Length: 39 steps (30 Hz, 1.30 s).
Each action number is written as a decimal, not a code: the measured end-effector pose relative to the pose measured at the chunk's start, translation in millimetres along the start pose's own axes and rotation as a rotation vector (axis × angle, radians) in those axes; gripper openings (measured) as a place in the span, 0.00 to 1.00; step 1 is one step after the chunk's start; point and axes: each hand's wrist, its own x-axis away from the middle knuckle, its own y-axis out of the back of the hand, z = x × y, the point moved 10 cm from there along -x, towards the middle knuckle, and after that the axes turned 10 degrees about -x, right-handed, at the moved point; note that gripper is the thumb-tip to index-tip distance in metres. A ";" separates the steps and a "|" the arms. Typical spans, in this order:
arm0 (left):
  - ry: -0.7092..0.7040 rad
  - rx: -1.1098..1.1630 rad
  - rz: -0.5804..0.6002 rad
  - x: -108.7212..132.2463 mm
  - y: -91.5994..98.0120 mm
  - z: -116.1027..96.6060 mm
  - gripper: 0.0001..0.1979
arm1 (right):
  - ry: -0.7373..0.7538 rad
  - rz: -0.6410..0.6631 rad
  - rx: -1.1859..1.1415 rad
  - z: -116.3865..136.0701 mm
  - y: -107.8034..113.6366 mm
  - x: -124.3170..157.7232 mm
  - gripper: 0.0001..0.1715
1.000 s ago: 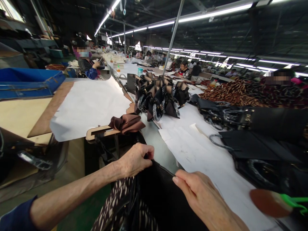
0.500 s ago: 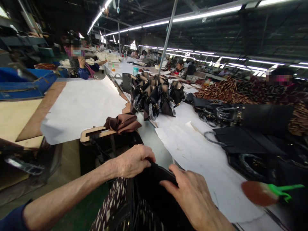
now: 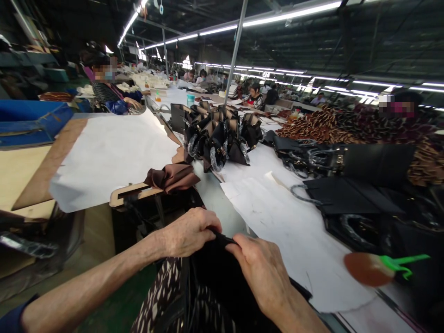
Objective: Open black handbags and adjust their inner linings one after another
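Observation:
Low in the middle, a black handbag [image 3: 217, 273] rests against my patterned clothing, its dark body showing little detail. My left hand [image 3: 190, 231] pinches its upper edge. Close by on the same edge, my right hand [image 3: 262, 266] grips with thumb and fingers. The fingertips of both hands are partly hidden behind the edge. Just beyond my left hand, a brown lining [image 3: 171, 178] bulges from another dark bag with a beige-edged handle opening [image 3: 120, 196].
White sheets [image 3: 118, 157] cover parts of the tables. Several black handbags [image 3: 218, 134] stand ahead; more black bags [image 3: 347, 199] lie right. A brown bottle with a green nozzle [image 3: 367, 268] lies near my right arm. A blue crate [image 3: 34, 122] and a seated co-worker [image 3: 107, 92] are left.
My right hand has moved left along the bag's edge, nearer my left hand, and its thumb and fingers have closed on it. My left hand keeps its hold. The view has shifted slightly.

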 end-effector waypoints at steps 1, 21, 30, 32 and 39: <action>-0.005 0.001 0.003 -0.3 0.1 -0.8 0.10 | 0.003 0.006 0.000 0.3 -0.2 -0.1 0.13; 0.059 0.171 -0.029 -1.4 -2.2 1.1 0.12 | 0.094 0.045 0.094 16.6 -4.4 -6.4 0.03; 0.031 0.151 0.021 -0.9 -1.8 -0.8 0.12 | 0.035 0.134 -0.146 9.2 -4.1 -13.3 0.13; 0.036 0.164 0.093 -1.0 -3.8 1.0 0.13 | 0.023 0.137 -0.194 6.1 -3.3 -12.7 0.14; 0.216 0.039 0.208 3.4 -1.3 20.0 0.22 | 0.002 0.136 -0.201 4.4 -1.5 -13.7 0.16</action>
